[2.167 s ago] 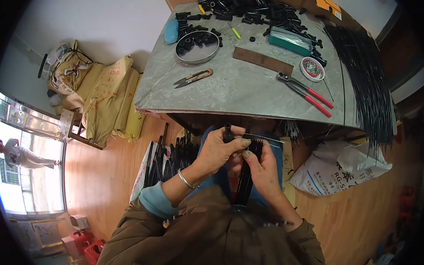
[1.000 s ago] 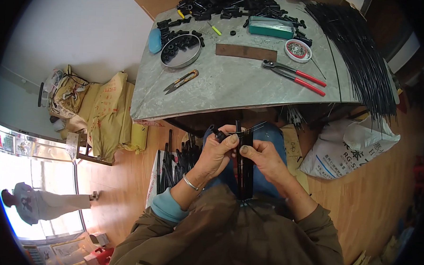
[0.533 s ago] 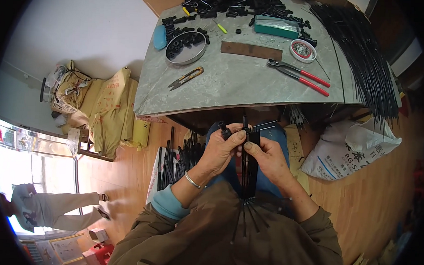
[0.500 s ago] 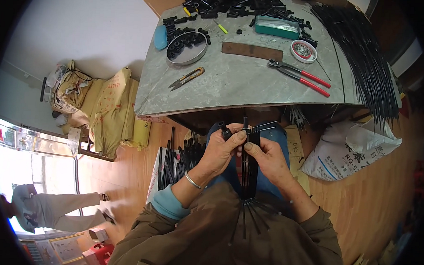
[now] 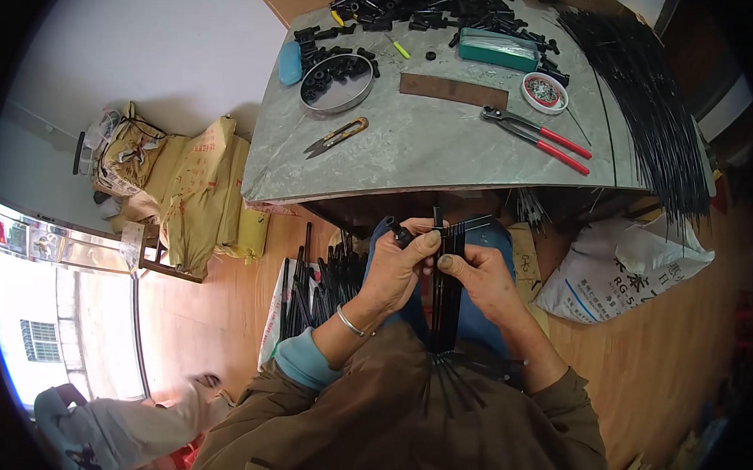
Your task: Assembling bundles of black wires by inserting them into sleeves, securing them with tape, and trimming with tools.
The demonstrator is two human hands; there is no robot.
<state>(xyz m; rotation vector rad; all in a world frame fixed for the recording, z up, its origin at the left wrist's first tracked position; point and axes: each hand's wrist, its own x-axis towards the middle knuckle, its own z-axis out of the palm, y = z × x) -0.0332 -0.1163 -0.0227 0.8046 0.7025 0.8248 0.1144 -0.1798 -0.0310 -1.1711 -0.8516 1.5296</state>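
Over my lap I hold an upright black bundle of thin rods, like a folded umbrella frame (image 5: 446,318). My left hand (image 5: 392,273) is closed at its upper end, thumb against the central shaft. A short black tubular fitting (image 5: 399,233) sticks up beside the fingers of that hand. My right hand (image 5: 486,280) pinches the bundle from the other side, its thumb flat across the rods. A few thin rods jut sideways to the right above it. Below, the rods' lower ends fan out over my brown apron.
On the grey table (image 5: 380,155) lie thread snips (image 5: 337,138), red-handled pincers (image 5: 536,141), a round dish (image 5: 336,84) of black parts, and long black rods (image 5: 643,104). More black rods (image 5: 334,275) stand to my left, a white sack (image 5: 615,266) to my right. A person (image 5: 124,430) is at lower left.
Both hands keep their grip, with almost no movement of the bundle. The person at lower left has come nearer the bottom edge. The whole view has shifted slightly.
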